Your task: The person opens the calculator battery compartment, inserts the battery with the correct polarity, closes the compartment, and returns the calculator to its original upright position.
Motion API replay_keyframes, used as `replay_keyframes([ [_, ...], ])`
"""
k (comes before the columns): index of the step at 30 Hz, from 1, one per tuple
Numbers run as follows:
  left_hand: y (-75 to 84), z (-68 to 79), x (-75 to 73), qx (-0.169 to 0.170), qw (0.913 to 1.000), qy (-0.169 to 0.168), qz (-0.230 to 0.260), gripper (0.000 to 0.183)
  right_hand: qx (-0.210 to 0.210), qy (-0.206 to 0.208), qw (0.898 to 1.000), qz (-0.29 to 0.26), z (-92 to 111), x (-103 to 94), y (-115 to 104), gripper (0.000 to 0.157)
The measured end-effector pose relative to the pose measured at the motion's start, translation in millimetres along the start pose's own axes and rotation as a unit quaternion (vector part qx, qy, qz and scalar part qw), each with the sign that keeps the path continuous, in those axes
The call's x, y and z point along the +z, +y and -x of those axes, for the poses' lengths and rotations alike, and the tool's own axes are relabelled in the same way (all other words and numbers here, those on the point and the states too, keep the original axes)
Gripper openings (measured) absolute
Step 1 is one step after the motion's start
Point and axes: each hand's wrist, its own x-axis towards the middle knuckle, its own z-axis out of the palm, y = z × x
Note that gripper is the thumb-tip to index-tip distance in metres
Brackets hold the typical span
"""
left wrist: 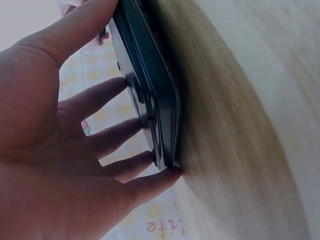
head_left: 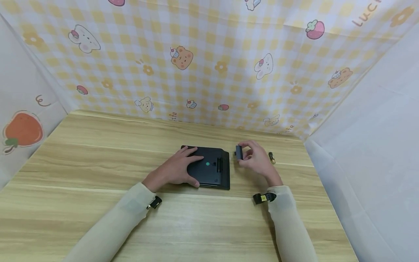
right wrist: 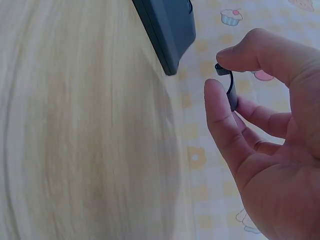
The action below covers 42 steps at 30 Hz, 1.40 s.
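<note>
A black calculator [head_left: 209, 176] lies face down on the table, a green dot and an uncovered battery slot [head_left: 219, 165] on its back. My left hand [head_left: 178, 168] rests spread over its left part, thumb by the near edge and fingers across the back. In the left wrist view, the fingertips touch the calculator's casing [left wrist: 150, 65]. Just right of the calculator, my right hand [head_left: 256, 158] pinches a small black battery cover [head_left: 239, 153] between thumb and fingers. The right wrist view shows the cover [right wrist: 232, 97] edge-on, partly hidden by a finger.
Black-and-gold batteries [head_left: 272, 158] lie on the wooden table [head_left: 209, 225] just beyond my right hand. A yellow checked cloth [head_left: 209, 80] hangs at the table's back edge. White side sheets [head_left: 366, 145] close in the left and right.
</note>
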Motion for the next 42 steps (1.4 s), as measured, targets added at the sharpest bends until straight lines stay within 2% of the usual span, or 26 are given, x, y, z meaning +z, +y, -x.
replay_keyframes([
  [13, -1.7, -0.4, 0.7, -0.001, 1.0000, -0.002, 0.001, 0.097, 0.026, 0.015, 1.000, 0.007, 7, -23.7, 9, 0.067],
  [25, -1.8, -0.4, 0.5, -0.002, 1.0000, -0.003, 0.005, 0.097, 0.043, 0.003, 0.999, 0.018, 12, -40.7, 20, 0.065],
  [33, -1.0, -0.3, -0.6, -0.001, 1.0000, -0.002, 0.001, 0.097, 0.052, -0.003, 0.996, 0.071, 12, -41.6, 29, 0.057],
  [42, -1.2, -0.1, -0.8, -0.001, 1.0000, -0.002, 0.000, 0.097, 0.044, -0.026, 0.991, 0.125, 15, -45.0, 31, 0.057],
])
